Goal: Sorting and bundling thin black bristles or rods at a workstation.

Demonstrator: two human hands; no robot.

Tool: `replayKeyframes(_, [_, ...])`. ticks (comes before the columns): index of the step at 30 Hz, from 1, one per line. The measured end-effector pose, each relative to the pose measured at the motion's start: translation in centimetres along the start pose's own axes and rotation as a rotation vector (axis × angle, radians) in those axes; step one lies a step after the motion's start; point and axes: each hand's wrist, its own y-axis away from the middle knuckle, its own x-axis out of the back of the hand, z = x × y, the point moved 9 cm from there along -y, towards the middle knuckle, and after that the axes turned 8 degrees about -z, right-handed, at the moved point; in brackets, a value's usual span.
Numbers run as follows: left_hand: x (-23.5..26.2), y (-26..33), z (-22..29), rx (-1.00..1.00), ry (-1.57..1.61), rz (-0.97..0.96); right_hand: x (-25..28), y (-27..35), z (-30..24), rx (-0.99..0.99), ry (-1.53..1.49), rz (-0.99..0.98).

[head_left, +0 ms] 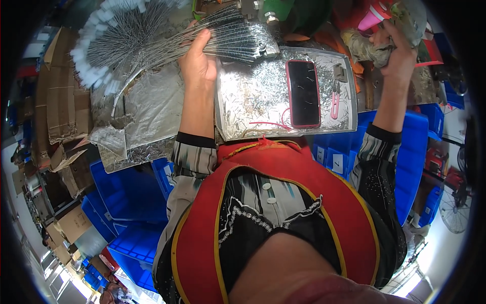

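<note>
The wire bundle (pixel 230 40) is gathered but apparently untied: left hand (pixel 200 57) clasps it, right hand (pixel 400 53) (grip unclear) is beside the pink cup (pixel 372 19).

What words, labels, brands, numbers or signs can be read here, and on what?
Blue bins: white labels with printed marks, not copied out here.
Carton: print too small to read.
Phone: dark screen, no readable text.
Wires: no readable text.

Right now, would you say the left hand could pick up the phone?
Probably not without letting go: the left hand is closed around a wire bundle. The phone itself lies in plain view on the tray.
</note>
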Motion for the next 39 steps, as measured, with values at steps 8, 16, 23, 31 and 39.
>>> replayKeyframes(8, [0.7, -0.2, -0.7, 0.041, 0.037, 0.046, -0.6, 1.1, 1.2, 0.182, 0.008, -0.045])
replayKeyframes(16, [0.5, 0.4, -0.4, -0.024, 0.071, 0.072, 1.3, -0.4, 2.7, -0.285, -0.208, 0.053])
replayKeyframes(23, [1.6, 0.0, -0.9, -0.028, 0.107, 0.069, 1.0, -0.1, 2.9, -0.247, -0.25, 0.072])
replayKeyframes(31, [0.8, 0.2, -0.6, -0.03, 0.099, 0.085, 0.4, 0.4, 2.0, -0.252, -0.241, 0.103])
replayKeyframes(39, [0.7, 0.0, -0.2, -0.066, 0.059, 0.104, 0.9, 0.2, 2.5, -0.258, -0.251, 0.086])
